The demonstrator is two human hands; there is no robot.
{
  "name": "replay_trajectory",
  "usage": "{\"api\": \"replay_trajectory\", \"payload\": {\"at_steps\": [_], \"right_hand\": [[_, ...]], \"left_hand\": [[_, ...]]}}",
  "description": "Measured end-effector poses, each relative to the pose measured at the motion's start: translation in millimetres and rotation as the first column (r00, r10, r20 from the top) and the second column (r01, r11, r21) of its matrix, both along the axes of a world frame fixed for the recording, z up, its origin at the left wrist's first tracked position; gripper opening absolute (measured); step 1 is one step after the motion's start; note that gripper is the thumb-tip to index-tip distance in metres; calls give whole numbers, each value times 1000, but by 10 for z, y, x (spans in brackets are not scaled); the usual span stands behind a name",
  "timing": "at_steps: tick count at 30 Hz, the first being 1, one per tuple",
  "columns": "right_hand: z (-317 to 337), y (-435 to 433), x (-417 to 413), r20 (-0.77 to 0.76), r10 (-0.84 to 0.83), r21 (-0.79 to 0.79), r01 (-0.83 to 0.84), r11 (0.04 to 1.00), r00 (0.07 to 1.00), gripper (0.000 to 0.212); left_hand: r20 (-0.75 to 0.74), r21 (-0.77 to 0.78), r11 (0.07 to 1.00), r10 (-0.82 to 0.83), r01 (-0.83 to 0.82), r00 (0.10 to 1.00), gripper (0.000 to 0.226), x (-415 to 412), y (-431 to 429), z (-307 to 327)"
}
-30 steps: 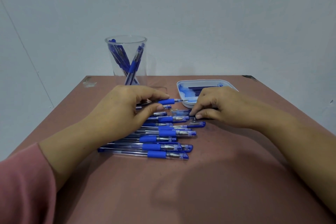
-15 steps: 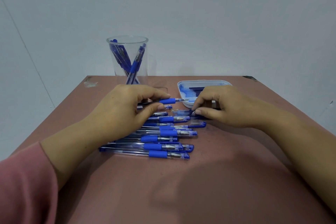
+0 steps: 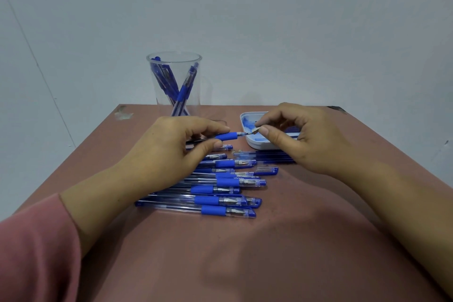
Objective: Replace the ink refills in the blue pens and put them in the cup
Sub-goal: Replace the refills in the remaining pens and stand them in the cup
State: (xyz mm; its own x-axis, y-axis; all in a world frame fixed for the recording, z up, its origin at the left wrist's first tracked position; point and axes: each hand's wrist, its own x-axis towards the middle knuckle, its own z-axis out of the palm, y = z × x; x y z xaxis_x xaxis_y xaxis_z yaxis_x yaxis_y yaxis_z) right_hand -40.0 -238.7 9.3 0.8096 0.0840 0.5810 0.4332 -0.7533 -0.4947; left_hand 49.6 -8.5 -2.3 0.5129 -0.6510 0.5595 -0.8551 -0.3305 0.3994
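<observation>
Beside the tray (image 3: 255, 146), left hand (image 3: 171, 147) grips blue pen (image 3: 226, 136); right hand (image 3: 308, 140) pinches its tip (image 3: 254, 131).

From my remote seat I see a reddish-brown table (image 3: 245, 252) filling the lower half of the view, its surface matt, with a pale chipped patch (image 3: 123, 113) at its far left corner and a dark scuff (image 3: 337, 108) at its far right corner. Behind the table and to both sides of it rises a plain, pale grey-blue wall (image 3: 269, 19), with a thin slanting seam (image 3: 36, 61) left of the table and a small dark speck (image 3: 446, 142) to its right. The light is soft and even, leaving only blurred shadows on the table's near part.
</observation>
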Motion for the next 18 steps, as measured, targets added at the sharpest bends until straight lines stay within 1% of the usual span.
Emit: {"api": "replay_trajectory", "payload": {"at_steps": [4,8,11,14,18], "right_hand": [[-28,5,26,-17,22,53,-21,998,1000,12],[-37,21,33,-32,47,76,-44,996,998,10],[-25,27,27,-36,68,100,-64,993,997,16],[-31,57,22,-12,73,61,-72,995,997,24],[-53,87,36,18,54,-1,-54,999,998,11]], "left_hand": [[-23,-26,1000,-8,7,1000,29,6,-3,-7],[-15,-36,999,3,-3,1000,29,-6,-11,-12],[-22,-54,999,2,-3,1000,28,-23,-15,-4],[-6,-36,999,-26,26,1000,31,-54,-21,14],[49,-22,999,-31,32,998,34,-58,-16,33]]}}
